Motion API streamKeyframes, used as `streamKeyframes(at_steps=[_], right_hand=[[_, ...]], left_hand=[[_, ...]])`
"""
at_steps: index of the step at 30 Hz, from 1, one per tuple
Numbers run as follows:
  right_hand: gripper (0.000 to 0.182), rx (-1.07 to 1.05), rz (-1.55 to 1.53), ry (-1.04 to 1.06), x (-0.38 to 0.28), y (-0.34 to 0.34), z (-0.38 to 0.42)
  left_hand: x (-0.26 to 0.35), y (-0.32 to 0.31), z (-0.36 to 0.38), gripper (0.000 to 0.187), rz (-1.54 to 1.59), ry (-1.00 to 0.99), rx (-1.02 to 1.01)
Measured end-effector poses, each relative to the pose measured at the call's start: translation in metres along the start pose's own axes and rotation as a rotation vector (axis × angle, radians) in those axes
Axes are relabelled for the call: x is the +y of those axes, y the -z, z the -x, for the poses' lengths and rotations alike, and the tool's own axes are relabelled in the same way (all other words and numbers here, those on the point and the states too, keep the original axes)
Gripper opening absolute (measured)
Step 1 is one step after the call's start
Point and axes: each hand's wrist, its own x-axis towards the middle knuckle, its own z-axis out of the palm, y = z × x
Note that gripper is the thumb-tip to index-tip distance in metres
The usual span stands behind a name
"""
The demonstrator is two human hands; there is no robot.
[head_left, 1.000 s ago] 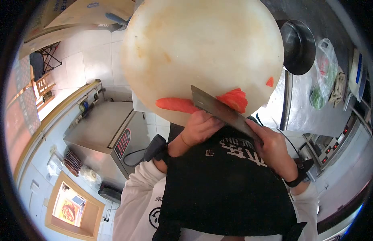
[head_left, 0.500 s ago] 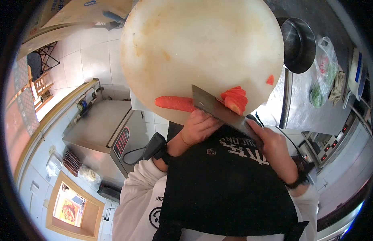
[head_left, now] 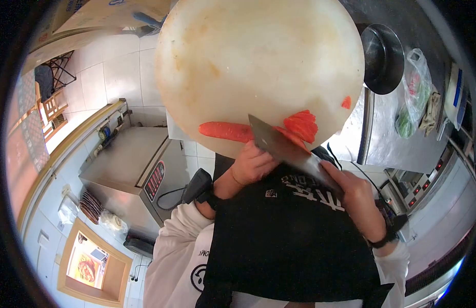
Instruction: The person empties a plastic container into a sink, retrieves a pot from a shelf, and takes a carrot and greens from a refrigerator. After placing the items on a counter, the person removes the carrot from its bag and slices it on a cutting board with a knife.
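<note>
A peeled carrot (head_left: pixel 225 131) lies along the near edge of a round, stained cutting board (head_left: pixel 258 61). My left hand (head_left: pixel 253 165) presses on its right end with curled fingers, right beside the blade. In my right hand (head_left: pixel 353 187) is the handle of a cleaver (head_left: pixel 286 149), its broad blade slanting up and left across the carrot's cut end. Overlapping carrot slices (head_left: pixel 302 126) are fanned out on the blade's right side, partly hidden by it. One small carrot piece (head_left: pixel 346 102) sits apart near the board's right rim.
Right of the board are a dark round pan (head_left: pixel 382 59) and a plastic bag of vegetables (head_left: pixel 415 92) on a metal counter (head_left: pixel 392 138). A steel appliance (head_left: pixel 130 154) with a red panel stands at the left, beside the tiled floor (head_left: pixel 120 66).
My right hand and the cleaver have shifted slightly right and down. Another slice now shows against the blade's right side. My left hand stays on the carrot.
</note>
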Motion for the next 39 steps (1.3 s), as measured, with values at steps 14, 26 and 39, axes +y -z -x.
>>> streamKeyframes(at_steps=[14, 26, 39], right_hand=[[0.065, 0.276, -0.01, 0.157, 0.005, -0.003, 0.017], [0.027, 0.699, -0.415, -0.182, 0.053, -0.045, 0.054], [0.018, 0.653, -0.696, -0.384, 0.066, -0.077, 0.062]], left_hand=[[-0.005, 0.063, -0.016, 0.033, -0.456, 0.192, -0.063], [-0.05, 0.094, -0.181, 0.033, -0.592, 0.033, 0.374], [0.036, 0.031, -0.099, 0.047, -0.26, 0.017, -0.181]])
